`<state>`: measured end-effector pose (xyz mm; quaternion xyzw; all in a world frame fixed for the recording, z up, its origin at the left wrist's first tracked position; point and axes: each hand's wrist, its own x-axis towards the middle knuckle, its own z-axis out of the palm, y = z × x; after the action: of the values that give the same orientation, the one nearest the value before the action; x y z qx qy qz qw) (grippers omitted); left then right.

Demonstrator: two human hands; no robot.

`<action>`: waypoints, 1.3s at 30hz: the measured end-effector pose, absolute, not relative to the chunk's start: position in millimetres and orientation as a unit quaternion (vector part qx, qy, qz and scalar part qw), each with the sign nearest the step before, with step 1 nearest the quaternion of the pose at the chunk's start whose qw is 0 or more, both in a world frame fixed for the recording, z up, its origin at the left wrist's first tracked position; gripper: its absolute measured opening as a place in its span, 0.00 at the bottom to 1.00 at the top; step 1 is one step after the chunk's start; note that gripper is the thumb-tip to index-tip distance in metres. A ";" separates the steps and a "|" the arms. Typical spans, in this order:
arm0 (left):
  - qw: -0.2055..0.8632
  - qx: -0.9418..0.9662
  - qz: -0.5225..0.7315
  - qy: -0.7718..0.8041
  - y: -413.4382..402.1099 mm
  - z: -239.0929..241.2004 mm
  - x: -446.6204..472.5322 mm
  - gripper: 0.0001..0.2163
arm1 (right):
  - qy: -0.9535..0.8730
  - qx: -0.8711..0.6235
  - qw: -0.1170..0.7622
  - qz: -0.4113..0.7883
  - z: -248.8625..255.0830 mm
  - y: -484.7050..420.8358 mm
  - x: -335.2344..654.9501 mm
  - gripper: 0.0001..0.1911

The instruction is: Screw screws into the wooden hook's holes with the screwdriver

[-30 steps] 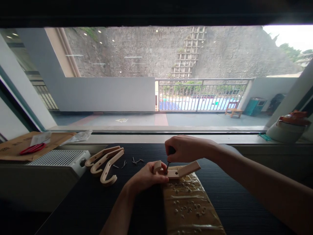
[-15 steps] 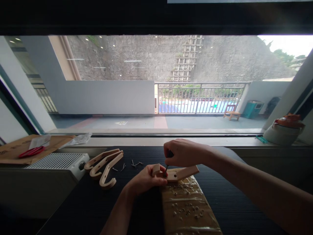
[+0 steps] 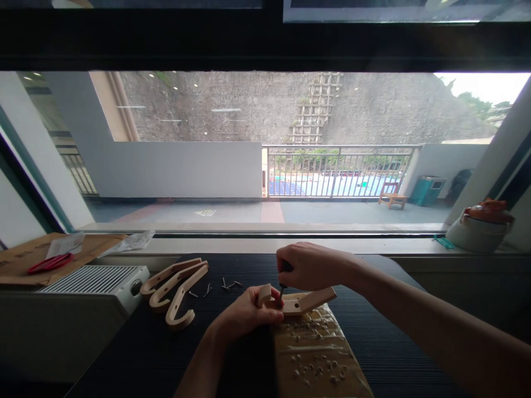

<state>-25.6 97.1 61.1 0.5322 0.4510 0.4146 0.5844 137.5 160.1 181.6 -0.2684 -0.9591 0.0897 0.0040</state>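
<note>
A light wooden hook [image 3: 314,302] lies across the far end of a tape-wrapped cardboard block [image 3: 309,354]. My left hand [image 3: 253,308] is closed around the hook's curled end, steadying it against the block. Above it, my right hand [image 3: 313,266] grips the dark handle of a screwdriver [image 3: 282,290]. The shaft points down, and its tip meets the hook at a hole beside my left fingertips; any screw head there is too small to make out. Another hole shows bare near the hook's middle. Many small holes pit the block's top.
Several more wooden hooks [image 3: 179,301] lie left on the black table [image 3: 136,354], near loose screws [image 3: 226,284]. Beyond the table's left edge are a white radiator [image 3: 99,279] and cardboard with red scissors [image 3: 50,263]. A bottle [image 3: 479,226] stands on the right of the windowsill.
The whole view has shifted slightly, so everything sits a little lower. Both hands keep their hold on the hook and the screwdriver, with hardly any visible movement.
</note>
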 end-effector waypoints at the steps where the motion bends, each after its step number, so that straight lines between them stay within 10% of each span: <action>1: 0.582 0.535 0.415 0.450 97.5 60.2 -26.0 0.12 | -0.958 -0.273 0.007 0.088 181.4 159.5 137.9 0.09; 39: 0.586 0.532 0.414 0.451 98.2 56.1 -26.8 0.12 | -0.960 -0.254 0.035 0.115 181.5 161.6 142.4 0.10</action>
<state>-26.8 98.2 56.1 0.5317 0.4505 0.4137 0.5858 142.4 161.6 181.5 -0.2542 -0.9597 0.1149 0.0354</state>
